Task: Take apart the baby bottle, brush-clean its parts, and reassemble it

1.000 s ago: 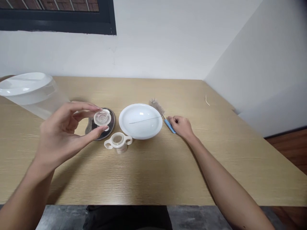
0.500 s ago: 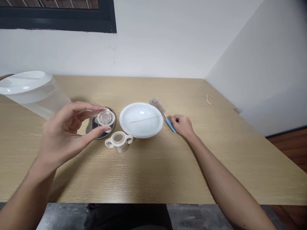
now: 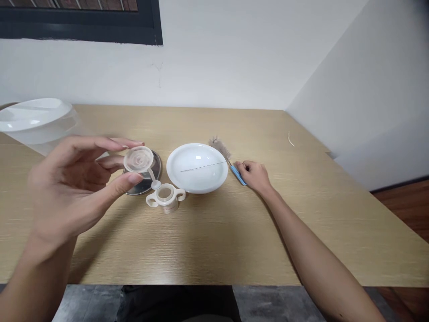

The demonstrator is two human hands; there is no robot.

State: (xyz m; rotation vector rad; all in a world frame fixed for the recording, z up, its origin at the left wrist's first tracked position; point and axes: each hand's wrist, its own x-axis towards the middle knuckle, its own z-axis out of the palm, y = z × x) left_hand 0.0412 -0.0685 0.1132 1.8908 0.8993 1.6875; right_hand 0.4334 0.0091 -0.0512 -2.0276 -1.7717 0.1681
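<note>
My left hand (image 3: 77,183) pinches a small translucent round lid (image 3: 138,159) between thumb and fingers, tilted so its ringed face shows. A short strap with a round tab hangs from the lid's lower right. Just right of it stands a cream two-handled cup collar (image 3: 166,197). My right hand (image 3: 253,174) is closed on the table, with a thin dark wire-like stick (image 3: 204,167) running from its fingers across a white bowl (image 3: 187,183). Beside those fingers lies a bottle brush with a blue handle (image 3: 237,175); whether they touch it, I cannot tell.
A shiny metal dish (image 3: 147,183) lies partly behind my left hand. At the far left stands a clear pitcher with a white lid (image 3: 36,114). A small bent cream tube (image 3: 290,139) lies at the right. The wooden table (image 3: 214,250) meets the white wall behind.
My left hand has moved a little left and up with the lid and turned it, so its strap and tab now show. My right hand has stayed put.
</note>
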